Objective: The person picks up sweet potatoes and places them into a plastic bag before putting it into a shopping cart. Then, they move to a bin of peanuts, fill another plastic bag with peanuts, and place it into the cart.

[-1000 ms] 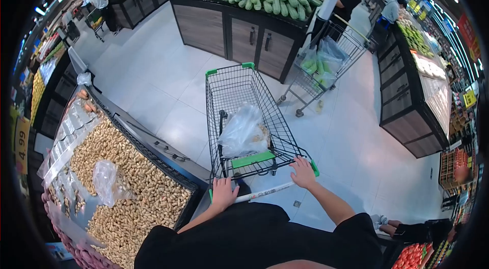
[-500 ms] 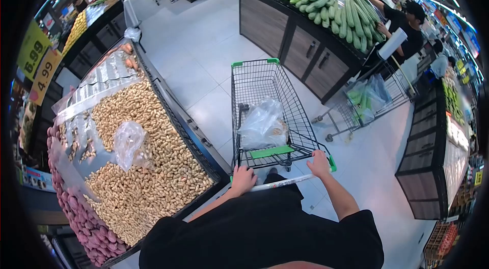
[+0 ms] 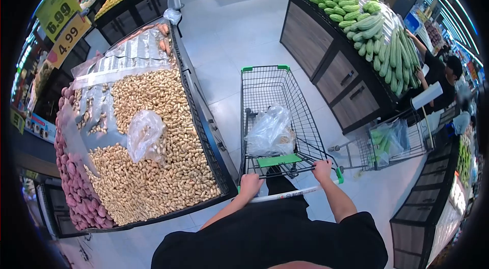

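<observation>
My left hand (image 3: 251, 186) is wrapped round the left end of the shopping cart's handle. My right hand (image 3: 322, 170) grips the same bar near its right end, beside a green corner piece. In front of my body stands the wire shopping cart (image 3: 310, 131), with a green plate (image 3: 279, 160) at its near side. A clear plastic bag (image 3: 270, 129) with something brownish in it lies in the basket. To the left, another clear bag (image 3: 146, 134) rests on a heap of peanuts (image 3: 153, 187).
Purple tubers (image 3: 76, 187) border the peanuts on the left. A wooden stand (image 3: 331, 60) with green gourds (image 3: 351, 6) is at the right. Beside it are a person in black (image 3: 440, 78) and another cart (image 3: 374, 154) holding bagged green vegetables. Price signs (image 3: 69, 39) hang at upper left.
The view has turned left, so the stands and the other cart appear further right and the price signs are more visible. Both my hands remain on the handle.
</observation>
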`<action>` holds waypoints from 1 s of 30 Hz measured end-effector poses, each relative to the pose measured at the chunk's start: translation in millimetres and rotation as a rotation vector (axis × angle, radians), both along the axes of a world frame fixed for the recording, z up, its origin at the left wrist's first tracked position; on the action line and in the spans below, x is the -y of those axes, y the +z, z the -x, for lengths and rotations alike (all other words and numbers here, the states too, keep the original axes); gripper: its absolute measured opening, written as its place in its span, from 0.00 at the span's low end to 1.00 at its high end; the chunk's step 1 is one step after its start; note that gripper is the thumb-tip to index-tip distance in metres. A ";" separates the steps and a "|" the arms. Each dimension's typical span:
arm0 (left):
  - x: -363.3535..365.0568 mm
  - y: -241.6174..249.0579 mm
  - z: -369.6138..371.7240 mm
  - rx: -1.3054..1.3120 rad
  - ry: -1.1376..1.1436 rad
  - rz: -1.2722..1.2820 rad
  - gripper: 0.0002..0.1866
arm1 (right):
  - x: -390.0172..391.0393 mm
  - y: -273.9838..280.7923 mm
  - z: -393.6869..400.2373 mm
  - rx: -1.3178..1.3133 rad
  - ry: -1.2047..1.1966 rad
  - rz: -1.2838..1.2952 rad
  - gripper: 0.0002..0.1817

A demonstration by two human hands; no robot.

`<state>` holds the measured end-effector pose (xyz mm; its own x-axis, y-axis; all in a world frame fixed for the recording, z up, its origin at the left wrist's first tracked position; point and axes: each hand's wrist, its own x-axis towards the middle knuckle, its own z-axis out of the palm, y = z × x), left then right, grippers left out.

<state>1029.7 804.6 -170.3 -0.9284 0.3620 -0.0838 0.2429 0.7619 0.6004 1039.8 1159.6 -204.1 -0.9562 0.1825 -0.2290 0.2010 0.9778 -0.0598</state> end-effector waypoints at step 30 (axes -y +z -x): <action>-3.4 -2.2 168.6 -0.062 0.284 0.489 0.24 | 37.2 7.1 261.5 -0.088 0.314 0.004 0.07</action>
